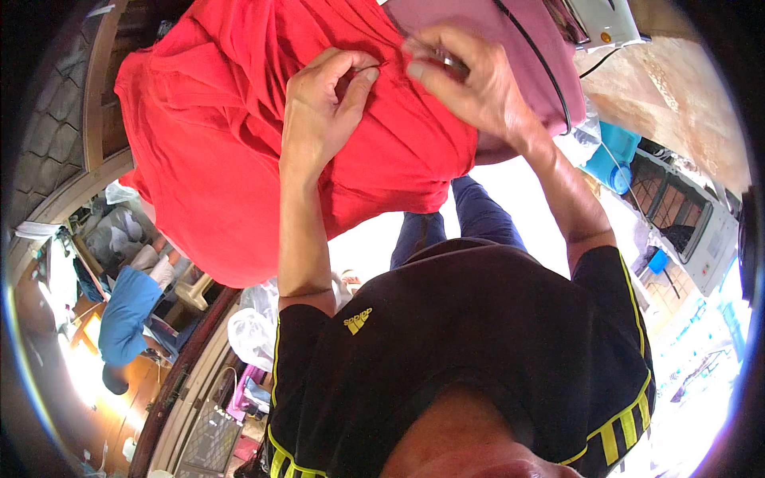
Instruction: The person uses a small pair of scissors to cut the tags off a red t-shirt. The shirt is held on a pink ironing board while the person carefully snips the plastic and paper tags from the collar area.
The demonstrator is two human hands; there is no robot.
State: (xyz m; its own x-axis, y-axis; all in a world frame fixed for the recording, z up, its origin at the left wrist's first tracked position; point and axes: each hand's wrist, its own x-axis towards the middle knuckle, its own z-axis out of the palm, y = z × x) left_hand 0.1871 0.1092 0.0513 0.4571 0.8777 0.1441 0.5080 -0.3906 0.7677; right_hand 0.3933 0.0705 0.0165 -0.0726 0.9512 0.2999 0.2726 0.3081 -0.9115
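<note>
A large red cloth (231, 183) lies in loose folds in front of me, over a mauve padded surface (510, 48), and hangs down at its near side. My left hand (315, 111) is over the middle of the cloth, thumb and forefinger pinched together at a small fold. To its right, my right hand (490, 88) hovers above the cloth's edge with its fingers curled in. Something small, dark and shiny (456, 65) shows inside that hand; motion blurs the fingertips, so its kind cannot be made out.
A black cable (535, 48) crosses the mauve surface at the right. Beyond it stands a white appliance (612, 22) with an orange button. A blue plastic container (612, 155) is at the right. Far left, a person in a blue shirt (131, 311) is bent over.
</note>
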